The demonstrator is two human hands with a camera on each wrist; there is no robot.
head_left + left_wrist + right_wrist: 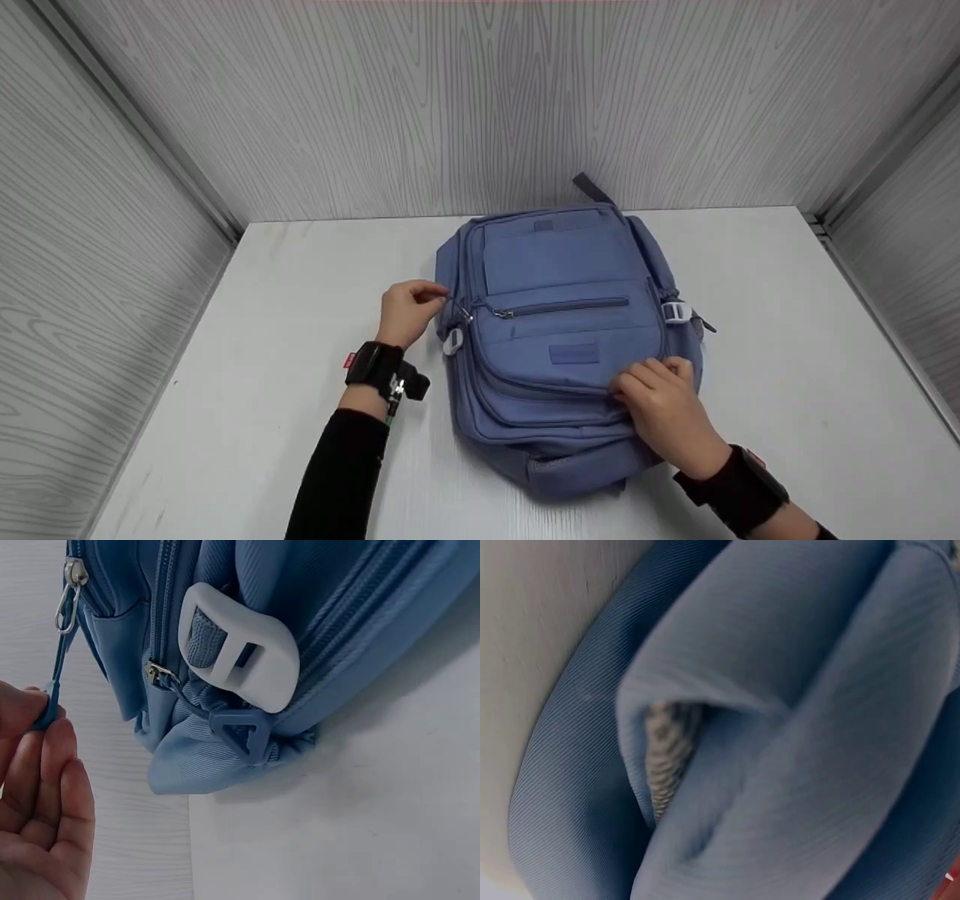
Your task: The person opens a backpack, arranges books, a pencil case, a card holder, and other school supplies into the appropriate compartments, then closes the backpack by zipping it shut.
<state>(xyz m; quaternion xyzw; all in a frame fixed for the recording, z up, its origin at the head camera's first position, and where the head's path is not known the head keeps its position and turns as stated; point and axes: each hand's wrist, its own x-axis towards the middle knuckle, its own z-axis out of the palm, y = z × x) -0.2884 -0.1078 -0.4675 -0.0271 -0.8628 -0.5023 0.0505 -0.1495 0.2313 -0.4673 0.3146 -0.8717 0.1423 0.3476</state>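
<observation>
A blue backpack (pixel 570 262) lies on its back on a white table, front panel up. At its left side, my left hand (pixel 407 311) pinches a blue zipper pull (pixel 51 709) between thumb and fingers. The cord of the pull runs taut to a metal zipper slider (pixel 76 572). My right hand (pixel 664 409) grips the backpack's fabric at the lower right corner of the front pocket, fingers curled over its edge. Folded blue fabric (pixel 780 727) fills most of the right wrist view, where only a sliver of skin shows at the lower right.
White strap buckles (pixel 240 649) sit on both sides of the bag. A second zipper slider (pixel 159 675) carries a blue triangular pull (pixel 241 733). A dark strap (pixel 592 187) sticks out at the top. Grey wood-grain panels (pixel 487 105) enclose the white table (pixel 300 300) at back and sides.
</observation>
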